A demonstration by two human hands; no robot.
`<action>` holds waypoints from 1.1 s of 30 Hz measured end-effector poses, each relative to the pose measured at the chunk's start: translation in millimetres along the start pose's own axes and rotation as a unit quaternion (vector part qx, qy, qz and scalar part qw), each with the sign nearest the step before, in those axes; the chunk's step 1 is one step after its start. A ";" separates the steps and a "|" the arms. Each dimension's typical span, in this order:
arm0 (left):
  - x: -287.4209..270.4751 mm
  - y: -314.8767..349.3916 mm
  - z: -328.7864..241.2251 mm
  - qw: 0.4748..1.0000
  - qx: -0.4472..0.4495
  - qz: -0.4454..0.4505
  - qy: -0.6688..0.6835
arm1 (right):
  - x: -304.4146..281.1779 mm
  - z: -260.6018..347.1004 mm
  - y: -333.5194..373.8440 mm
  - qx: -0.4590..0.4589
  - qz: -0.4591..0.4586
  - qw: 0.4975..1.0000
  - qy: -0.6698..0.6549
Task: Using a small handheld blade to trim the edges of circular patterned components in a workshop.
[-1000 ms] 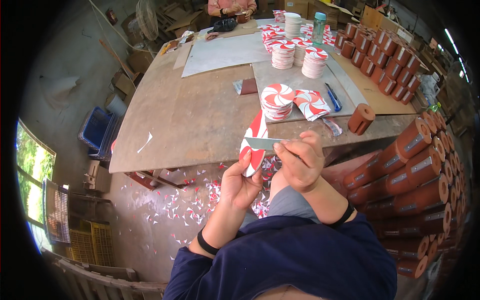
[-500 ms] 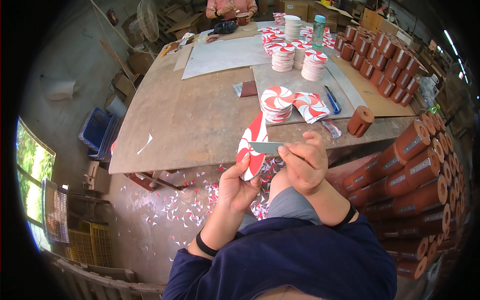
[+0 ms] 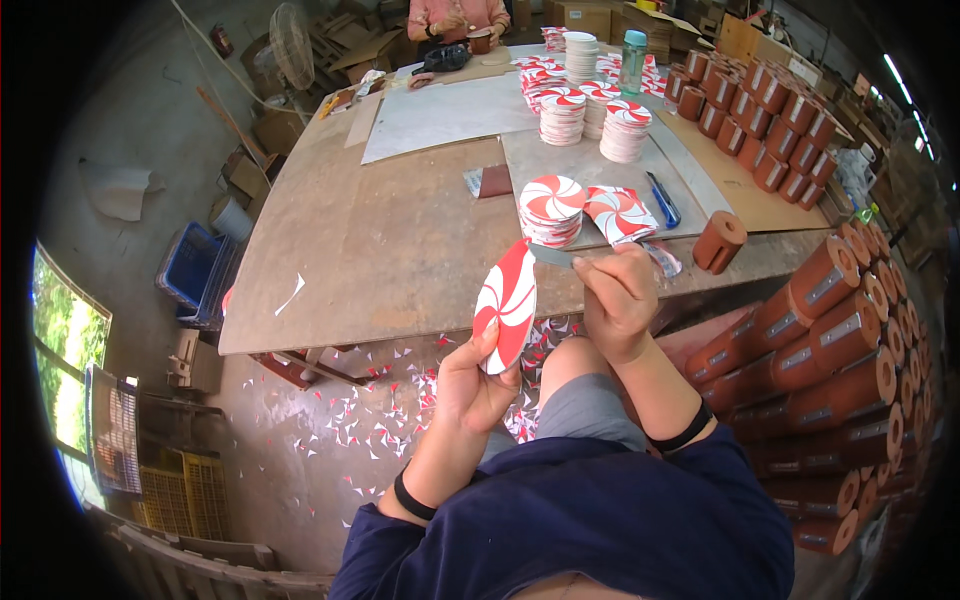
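One swirly red-and-white disc (image 3: 507,300) sits in our left hand (image 3: 474,388) — thumb and fingers pinched on its lower edge, the rest sticking up above that grip. Our right hand (image 3: 615,298) has a grey blade (image 3: 555,257) pinched tight, pointing left, tip right by the disc's top edge; we can't tell if they touch. Beyond the grips we've got a disc stack (image 3: 552,212) — plus a blue cutter (image 3: 664,202) past the right one.

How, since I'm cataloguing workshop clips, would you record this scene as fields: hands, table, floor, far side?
Left hand: holds a red-and-white swirl disc by its lower end
Right hand: holds a flat grey blade near the disc's upper edge
Table: disc stack, blue cutter, brown cylinder
Floor: red and white scraps
Far side: a person in pink, partly visible
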State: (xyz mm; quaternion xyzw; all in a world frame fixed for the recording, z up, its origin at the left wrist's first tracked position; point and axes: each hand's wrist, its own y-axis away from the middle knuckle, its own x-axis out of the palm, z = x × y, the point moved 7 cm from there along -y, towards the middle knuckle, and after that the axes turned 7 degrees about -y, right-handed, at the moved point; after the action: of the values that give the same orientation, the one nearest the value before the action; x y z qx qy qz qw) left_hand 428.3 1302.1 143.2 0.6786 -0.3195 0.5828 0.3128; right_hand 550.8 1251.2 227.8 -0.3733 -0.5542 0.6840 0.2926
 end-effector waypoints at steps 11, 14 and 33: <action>-1.6 -1.4 -2.8 0.999 0.015 0.009 -0.035 | -4.2 33.9 -7.9 -0.031 0.014 0.998 -0.047; -4.9 0.2 -1.9 1.000 0.011 -0.001 -0.023 | -2.5 33.2 -8.4 -0.039 0.016 0.998 -0.037; 14.5 5.5 -0.4 0.988 0.049 -0.034 -0.140 | -11.0 30.4 -13.3 -0.023 -0.001 0.999 -0.047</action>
State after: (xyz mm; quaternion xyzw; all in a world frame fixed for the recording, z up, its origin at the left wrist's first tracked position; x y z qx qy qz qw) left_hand 425.4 1298.1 157.9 0.7782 -0.3077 0.4865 0.2509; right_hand 531.3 1228.7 246.0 -0.3468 -0.5830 0.6878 0.2585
